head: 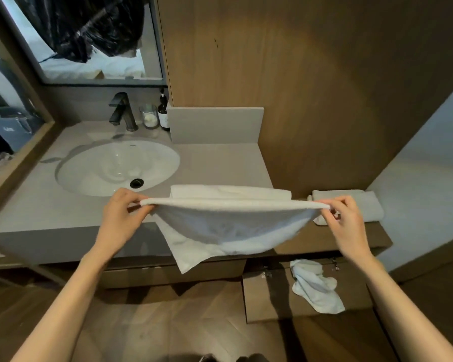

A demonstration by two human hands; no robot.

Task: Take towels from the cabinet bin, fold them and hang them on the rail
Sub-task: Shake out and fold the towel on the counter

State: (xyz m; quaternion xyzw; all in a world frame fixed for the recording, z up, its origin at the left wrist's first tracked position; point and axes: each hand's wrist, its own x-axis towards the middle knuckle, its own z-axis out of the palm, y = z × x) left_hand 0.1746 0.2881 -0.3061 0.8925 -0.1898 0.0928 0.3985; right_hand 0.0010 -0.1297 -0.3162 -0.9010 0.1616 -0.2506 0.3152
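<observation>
A white towel (228,226) is stretched between my hands above the front edge of the grey counter (215,163). My left hand (122,212) pinches its left corner and my right hand (344,218) pinches its right corner. The towel sags in the middle, and one corner hangs down past the counter front. Its far fold lies on the countertop. Another crumpled white towel (315,288) hangs over the edge of the pulled-out cabinet bin (267,296) below. A folded white towel (351,205) rests on the brown ledge to the right. No rail is visible.
A white oval sink (115,165) with a black faucet (122,112) lies at the left of the counter. A glass (149,116) and a dark bottle (163,111) stand behind it. A wood panel wall rises behind, a mirror at the upper left.
</observation>
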